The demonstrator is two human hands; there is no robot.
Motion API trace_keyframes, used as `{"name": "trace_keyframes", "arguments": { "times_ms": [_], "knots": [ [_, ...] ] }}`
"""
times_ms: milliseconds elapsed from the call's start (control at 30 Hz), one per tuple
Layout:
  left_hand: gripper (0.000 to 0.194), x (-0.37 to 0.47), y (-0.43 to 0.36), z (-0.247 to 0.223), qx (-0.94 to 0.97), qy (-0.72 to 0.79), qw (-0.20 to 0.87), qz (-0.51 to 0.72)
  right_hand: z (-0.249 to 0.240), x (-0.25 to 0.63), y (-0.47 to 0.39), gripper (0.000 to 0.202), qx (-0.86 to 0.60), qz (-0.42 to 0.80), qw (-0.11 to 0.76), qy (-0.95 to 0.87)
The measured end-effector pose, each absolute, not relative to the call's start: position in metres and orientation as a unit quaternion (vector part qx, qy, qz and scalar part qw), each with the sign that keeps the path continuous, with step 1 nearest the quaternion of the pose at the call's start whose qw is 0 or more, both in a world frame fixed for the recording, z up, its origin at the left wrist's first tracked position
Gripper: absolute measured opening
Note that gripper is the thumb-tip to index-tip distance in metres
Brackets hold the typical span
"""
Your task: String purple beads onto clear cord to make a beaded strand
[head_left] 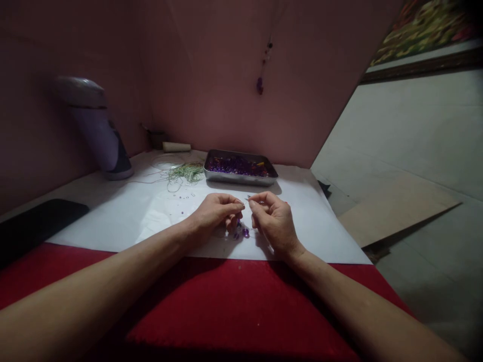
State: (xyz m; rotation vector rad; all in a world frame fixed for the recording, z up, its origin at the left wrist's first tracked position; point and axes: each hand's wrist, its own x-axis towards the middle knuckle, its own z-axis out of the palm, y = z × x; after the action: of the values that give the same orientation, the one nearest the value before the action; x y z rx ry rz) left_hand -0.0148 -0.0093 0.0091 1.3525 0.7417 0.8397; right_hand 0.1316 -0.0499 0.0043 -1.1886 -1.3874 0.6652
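My left hand [217, 213] is closed, its thumb and forefinger pinched on something too small to make out. Close beside it on the right, my right hand [274, 221] is pinched too, with a small pointed metal tip showing at its fingers; what it holds is mostly hidden. Purple beads [245, 233] hang or lie just below and between the two hands, over the white paper [317, 226]. Behind the hands sits a metal tray [241, 178] of purple beads with a few yellow and red pieces.
Green cord [186, 172] lies tangled left of the tray, near a pale roll [176, 147]. Small loose beads [182, 212] dot the paper. A lilac bottle [100, 133] and a black object [49, 223] are at left. A beaded strand [260, 85] hangs at the pink wall.
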Motion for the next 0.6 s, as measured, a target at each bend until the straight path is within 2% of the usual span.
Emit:
{"name": "trace_keyframes", "arguments": {
  "times_ms": [133, 333, 600],
  "knots": [
    [0.014, -0.015, -0.0093, 0.0089, 0.595, 0.323, 0.638, 0.368, 0.0021, 0.132, -0.0482, 0.015, -0.498, 0.297, 0.547, -0.603],
    [0.018, -0.0149, -0.0109, 0.01, 0.606, 0.335, 0.626, 0.358, -0.0003, 0.1324, -0.0459, 0.014, -0.479, 0.256, 0.55, -0.635],
    [0.015, -0.0131, -0.014, 0.0152, 0.583, 0.309, 0.647, 0.383, -0.0001, 0.1315, -0.0461, 0.014, -0.492, 0.274, 0.554, -0.613]
  ]
}}
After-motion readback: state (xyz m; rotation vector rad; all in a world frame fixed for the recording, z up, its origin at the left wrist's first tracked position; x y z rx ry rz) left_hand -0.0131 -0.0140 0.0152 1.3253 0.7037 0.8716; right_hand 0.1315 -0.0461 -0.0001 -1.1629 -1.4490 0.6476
